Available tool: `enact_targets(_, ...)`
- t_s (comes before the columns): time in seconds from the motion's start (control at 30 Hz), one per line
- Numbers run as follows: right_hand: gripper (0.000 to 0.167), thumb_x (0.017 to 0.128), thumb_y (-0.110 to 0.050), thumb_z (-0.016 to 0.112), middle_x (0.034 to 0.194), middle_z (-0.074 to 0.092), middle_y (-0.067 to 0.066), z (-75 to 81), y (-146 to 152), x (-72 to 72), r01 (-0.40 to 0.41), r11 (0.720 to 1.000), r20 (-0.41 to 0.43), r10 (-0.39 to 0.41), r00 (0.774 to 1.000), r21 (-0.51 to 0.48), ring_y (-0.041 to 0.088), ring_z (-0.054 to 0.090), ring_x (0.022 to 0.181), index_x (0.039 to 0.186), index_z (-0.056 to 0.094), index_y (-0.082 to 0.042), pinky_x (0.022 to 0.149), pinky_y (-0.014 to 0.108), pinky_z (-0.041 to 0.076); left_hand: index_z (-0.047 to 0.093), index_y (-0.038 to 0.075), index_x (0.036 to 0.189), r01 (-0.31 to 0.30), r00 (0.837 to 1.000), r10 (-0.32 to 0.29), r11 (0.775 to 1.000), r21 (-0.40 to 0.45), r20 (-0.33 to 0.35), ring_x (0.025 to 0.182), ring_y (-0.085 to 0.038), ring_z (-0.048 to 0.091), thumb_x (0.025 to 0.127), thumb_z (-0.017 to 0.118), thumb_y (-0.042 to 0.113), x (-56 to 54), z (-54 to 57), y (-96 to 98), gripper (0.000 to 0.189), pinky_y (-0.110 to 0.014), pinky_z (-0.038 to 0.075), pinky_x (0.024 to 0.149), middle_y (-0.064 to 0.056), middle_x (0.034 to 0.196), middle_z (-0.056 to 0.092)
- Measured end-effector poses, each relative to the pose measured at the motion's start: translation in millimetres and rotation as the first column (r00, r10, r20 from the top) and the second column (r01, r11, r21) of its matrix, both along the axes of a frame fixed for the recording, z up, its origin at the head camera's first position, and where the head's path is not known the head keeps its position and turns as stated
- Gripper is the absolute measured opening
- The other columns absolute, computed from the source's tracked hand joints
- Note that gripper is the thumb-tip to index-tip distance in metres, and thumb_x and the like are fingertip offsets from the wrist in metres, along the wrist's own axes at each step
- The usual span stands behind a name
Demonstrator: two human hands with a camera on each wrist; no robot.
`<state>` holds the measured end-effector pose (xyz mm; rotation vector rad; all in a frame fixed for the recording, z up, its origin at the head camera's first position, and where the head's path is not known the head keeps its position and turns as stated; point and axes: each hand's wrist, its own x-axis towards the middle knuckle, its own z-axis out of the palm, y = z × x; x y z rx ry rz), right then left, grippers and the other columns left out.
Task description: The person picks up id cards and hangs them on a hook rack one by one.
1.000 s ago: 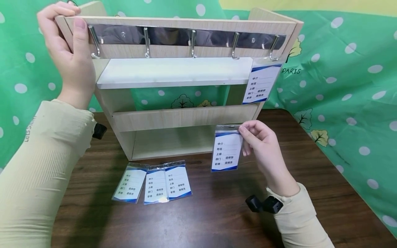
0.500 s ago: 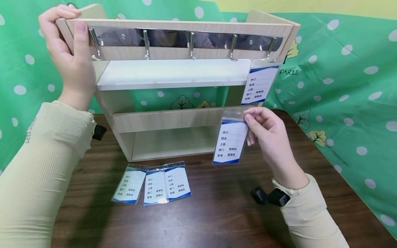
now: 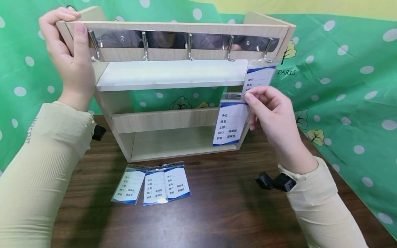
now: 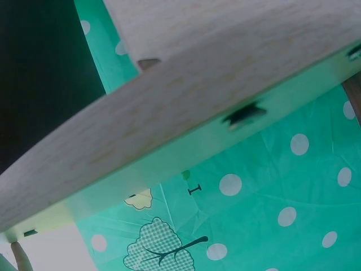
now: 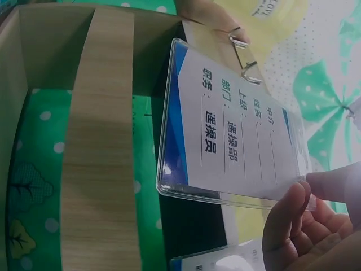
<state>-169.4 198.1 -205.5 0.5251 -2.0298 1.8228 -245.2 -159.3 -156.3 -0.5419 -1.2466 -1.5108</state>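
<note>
Badge (image 3: 231, 124) in a clear sleeve (image 3: 226, 97) stands almost upright before a wooden rack (image 3: 167, 54), pinched near its top right corner between the thumb and fingers of the right hand (image 3: 273, 113). Nearly all of it lies below and to the left of that grip, its long axis running top to bottom, upper end leaning slightly right, the slotted edge just beside the thumb. Seen from the head, it sits below and apart from the second hook from the right (image 3: 231, 48), and covers part of a hanging badge (image 3: 260, 74) under the rightmost hook (image 3: 267, 50); its depth from the hooks is hard to judge. The right hand is nearer to both hooks; the left hand (image 3: 72, 65) grips the rack's upper left corner. Inside the rack, a white shelf (image 3: 173, 74) spans the upper part, with a wooden rail (image 3: 161, 120) across the front lower down. Three more badges (image 3: 155, 186) lie on the dark table (image 3: 198, 224), each sleeve holding a printed card.
</note>
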Motion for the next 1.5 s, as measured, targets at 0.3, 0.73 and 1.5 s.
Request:
enact_targets(0.3,0.004,0.095,-0.011,0.064,0.070,0.062,0.000,24.9,-5,-14.7,0.037,0.998,-0.042,-0.035,0.999,0.050,0.013,0.048,0.045,0.096,0.066,-0.007,0.040,0.022,0.042,0.052,0.009,0.095,-0.012,1.000,0.012,1.000,-0.009,-0.024,0.108,-0.023,0.052,0.089,0.048,0.001,-1.8,-1.6,-1.8,0.011,-0.026,0.041,0.099,-0.005,0.105,0.054)
enact_targets(0.73,0.012,0.096,-0.019,0.062,0.066,0.058,-0.003,49.4,-16,-37.4,0.205,0.954,-0.106,-0.186,0.977,0.218,0.012,0.046,0.043,0.097,0.065,-0.007,0.044,0.021,0.044,0.052,0.010,0.096,-0.010,0.999,0.009,1.000,-0.022,-0.035,0.109,-0.023,0.052,0.090,0.048,0.002,-8.2,-4.3,-3.9,0.011,-0.027,0.042,0.097,-0.005,0.105,0.054)
enact_targets(1.5,0.021,0.098,-0.028,0.060,0.077,0.056,-0.010,57.0,-28,-58.3,0.415,0.795,-0.173,-0.379,0.909,0.441,0.008,0.044,0.074,0.096,0.065,-0.007,0.064,0.021,0.035,0.052,0.010,0.094,0.009,1.000,-0.009,1.000,-0.004,-0.001,0.108,-0.022,0.052,0.088,0.048,0.001,-1.9,-2.3,2.4,0.012,-0.024,0.042,0.095,-0.003,0.104,0.054)
